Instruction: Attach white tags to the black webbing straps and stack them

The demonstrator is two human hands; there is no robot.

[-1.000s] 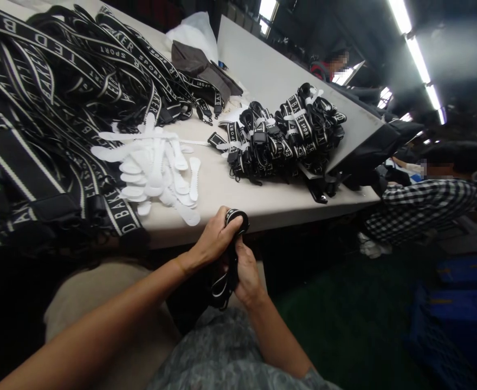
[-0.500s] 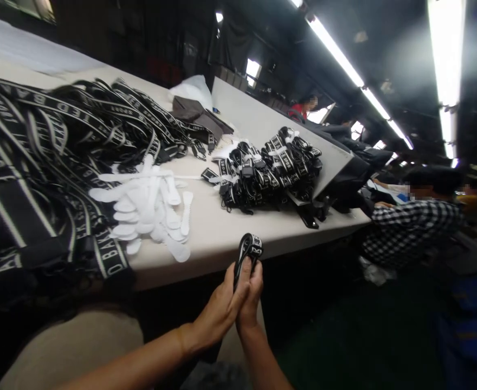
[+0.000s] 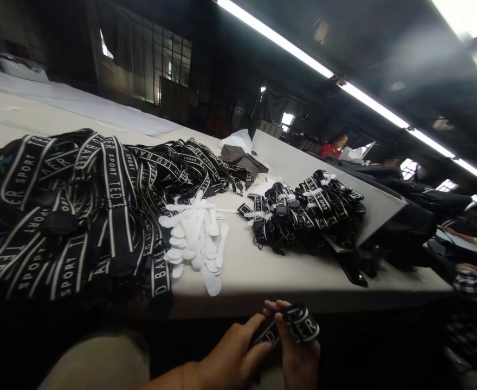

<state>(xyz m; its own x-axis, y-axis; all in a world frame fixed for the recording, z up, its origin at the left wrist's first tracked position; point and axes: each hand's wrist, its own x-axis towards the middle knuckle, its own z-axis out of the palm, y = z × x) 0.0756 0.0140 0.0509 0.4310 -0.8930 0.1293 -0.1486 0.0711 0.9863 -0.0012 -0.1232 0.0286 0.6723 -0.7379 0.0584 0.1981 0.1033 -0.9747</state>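
Past the table's front edge, my right hand (image 3: 300,360) grips a folded black webbing strap (image 3: 304,326) with white lettering. My left hand (image 3: 236,352) has its thumb and fingers closed on another stretch of the same strap. Both hands are close together, low in the view. Nearest to them on the table lies a heap of white strips (image 3: 195,246) with rounded ends. Left of it spreads a large tangled pile of similar lettered straps (image 3: 112,206). Folded straps bound with white bands (image 3: 307,208) are bunched to the right.
The pale table (image 3: 238,281) runs across the view. A brown folded cloth (image 3: 240,158) and a white plastic bag (image 3: 238,140) lie toward the back. A white board (image 3: 295,154) stands beyond the bundles. Co-workers in red (image 3: 331,150) and checked clothing (image 3: 476,292) are at the right.
My view has swung left, so the table's contents appear farther right and lower. My hands have moved lower and slightly apart, with a length of strap now showing between them.
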